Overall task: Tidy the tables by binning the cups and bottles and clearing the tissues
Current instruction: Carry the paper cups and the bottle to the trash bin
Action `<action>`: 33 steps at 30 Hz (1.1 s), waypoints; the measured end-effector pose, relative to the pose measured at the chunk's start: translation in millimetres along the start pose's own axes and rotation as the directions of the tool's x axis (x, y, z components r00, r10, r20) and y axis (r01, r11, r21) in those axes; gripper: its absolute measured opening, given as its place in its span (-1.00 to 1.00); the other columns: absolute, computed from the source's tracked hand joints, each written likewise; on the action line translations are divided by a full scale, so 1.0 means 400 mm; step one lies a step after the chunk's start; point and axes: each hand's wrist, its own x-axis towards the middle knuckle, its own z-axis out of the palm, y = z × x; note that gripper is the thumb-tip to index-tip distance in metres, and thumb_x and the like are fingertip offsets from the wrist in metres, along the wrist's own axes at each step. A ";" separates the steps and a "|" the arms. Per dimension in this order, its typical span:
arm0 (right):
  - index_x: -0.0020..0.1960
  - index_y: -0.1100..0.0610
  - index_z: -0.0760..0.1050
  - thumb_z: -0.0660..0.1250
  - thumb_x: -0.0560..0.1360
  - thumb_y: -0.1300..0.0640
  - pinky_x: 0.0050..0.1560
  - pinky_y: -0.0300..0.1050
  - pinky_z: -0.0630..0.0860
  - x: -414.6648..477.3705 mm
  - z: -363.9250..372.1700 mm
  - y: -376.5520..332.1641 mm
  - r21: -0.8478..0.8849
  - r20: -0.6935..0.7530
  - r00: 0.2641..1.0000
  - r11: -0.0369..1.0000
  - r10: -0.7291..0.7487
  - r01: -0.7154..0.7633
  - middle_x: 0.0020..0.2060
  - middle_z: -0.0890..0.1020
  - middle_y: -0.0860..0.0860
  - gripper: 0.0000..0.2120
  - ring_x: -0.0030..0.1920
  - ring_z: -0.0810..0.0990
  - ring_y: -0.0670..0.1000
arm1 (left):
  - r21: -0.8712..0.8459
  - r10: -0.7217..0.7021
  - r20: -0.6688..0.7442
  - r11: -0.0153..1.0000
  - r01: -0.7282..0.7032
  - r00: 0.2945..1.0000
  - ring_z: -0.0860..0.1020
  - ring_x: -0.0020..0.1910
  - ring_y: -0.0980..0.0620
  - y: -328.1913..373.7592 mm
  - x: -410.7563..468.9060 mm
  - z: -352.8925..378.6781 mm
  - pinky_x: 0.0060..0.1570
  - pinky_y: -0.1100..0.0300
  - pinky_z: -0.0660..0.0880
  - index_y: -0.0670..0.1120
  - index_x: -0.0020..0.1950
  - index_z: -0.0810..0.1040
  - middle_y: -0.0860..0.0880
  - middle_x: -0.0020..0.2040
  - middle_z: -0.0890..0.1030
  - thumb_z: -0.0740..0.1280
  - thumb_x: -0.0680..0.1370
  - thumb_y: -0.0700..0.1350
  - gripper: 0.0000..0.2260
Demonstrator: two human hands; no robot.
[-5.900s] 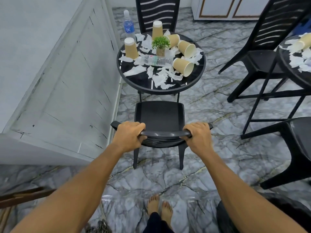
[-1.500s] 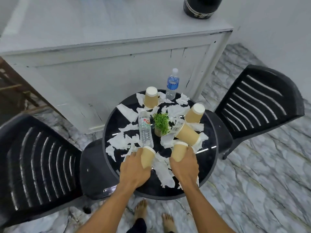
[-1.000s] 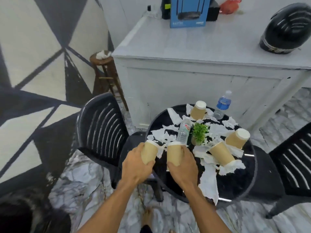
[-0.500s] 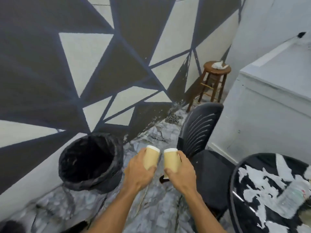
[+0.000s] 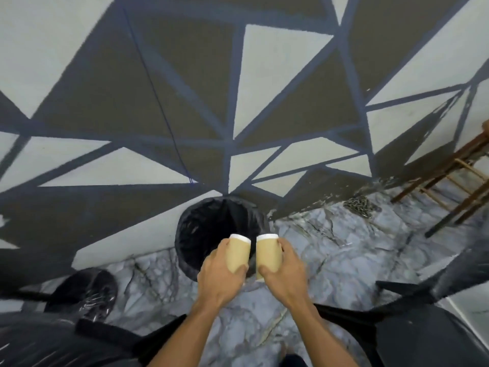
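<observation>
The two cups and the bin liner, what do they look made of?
The left cup and the right cup: probably kraft paper, matte tan walls; the white tops may be plastic lids, too blurred to tell. The bin liner: thin black plastic film, judging by its crinkles and faint sheen.

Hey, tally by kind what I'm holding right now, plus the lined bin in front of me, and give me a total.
Paper cups: 2, left cup in the left hand, right cup in the right hand.
Black-lined bin: 1.
Total: 3.
</observation>
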 end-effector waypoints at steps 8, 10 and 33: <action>0.40 -0.15 0.20 0.46 0.31 -0.05 0.10 -0.04 0.49 0.312 0.193 -0.037 -0.065 0.204 0.979 0.998 0.024 -0.011 0.24 0.49 -0.06 -0.26 0.16 0.51 0.02 | -0.019 -0.229 -0.017 0.973 0.229 0.973 0.43 -0.09 0.06 -0.120 0.267 0.046 -0.12 0.12 0.40 0.15 0.37 0.31 0.10 0.01 0.48 0.43 0.42 0.04 -0.44; 0.42 -0.13 0.19 0.46 0.33 -0.03 0.12 -0.05 0.47 0.405 0.248 -0.029 -0.096 0.237 0.971 0.995 0.028 -0.006 0.28 0.47 -0.04 -0.26 0.18 0.51 0.04 | -0.007 -0.269 -0.018 0.963 0.269 0.963 0.44 -0.07 0.06 -0.162 0.353 0.078 -0.11 0.12 0.41 0.15 0.37 0.29 0.07 0.06 0.53 0.42 0.43 0.05 -0.44; 0.55 0.02 0.11 0.49 0.40 -0.16 0.33 0.08 0.42 0.897 0.927 0.443 -0.344 0.346 0.899 0.928 0.268 -0.144 0.47 0.26 0.10 -0.12 0.38 0.40 0.18 | 0.256 -0.409 0.117 0.893 0.370 0.905 0.41 0.35 -0.16 -0.816 0.868 0.614 0.24 -0.07 0.42 -0.04 0.56 0.21 -0.14 0.39 0.46 0.38 0.51 0.15 -0.30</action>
